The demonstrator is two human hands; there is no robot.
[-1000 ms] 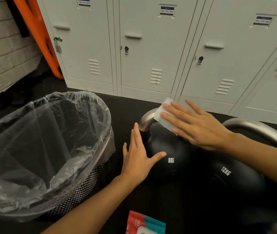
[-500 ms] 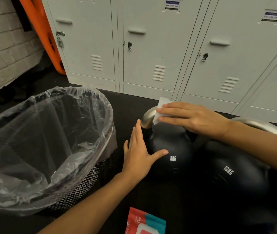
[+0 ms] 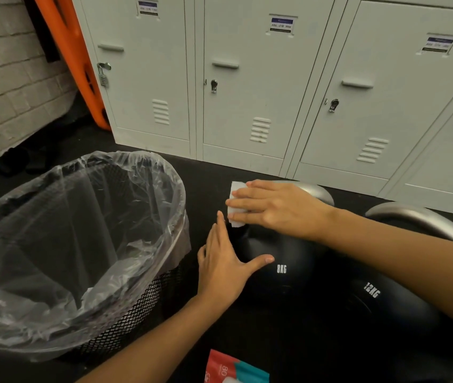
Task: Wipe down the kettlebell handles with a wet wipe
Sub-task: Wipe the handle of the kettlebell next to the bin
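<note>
**Wiping the handle of the 8 kg kettlebell**

The landmark is the round black kettlebell marked "8KG" [image 3: 280, 261], which stands on the dark floor [image 3: 214, 170] in front of a row of pale grey metal lockers [image 3: 247, 87]. Its curved silver metal handle [image 3: 317, 190] rises from the side of the body facing the lockers. The right hand [image 3: 277, 205] lies across the left part of this handle, fingers straight and close together, pressing a folded white wet wipe [image 3: 235, 201] flat against the metal; the wipe shows beyond the fingertips and covers the left end of the handle. Whether the thumb curls under the handle cannot be told. The left hand [image 3: 225, 266] rests against the left flank of the kettlebell body, fingers extended towards the lockers and the thumb spread across the front, just left of the white "8KG" lettering; it holds nothing.

Just right of the landmark stands a second black kettlebell marked "12KG" [image 3: 385, 302], its own silver handle [image 3: 424, 221] partly hidden by the right forearm. Left of the landmark, close to the left hand, is a black wire-mesh waste bin lined with a clear plastic bag [image 3: 76, 244]. Nearer the person than the kettlebell, at the lower edge, lies a red and teal wipe packet [image 3: 230, 369]. Beyond the bin, an orange plastic board [image 3: 73, 51] leans beside the lockers, next to a painted brick wall [image 3: 4, 78].
</note>
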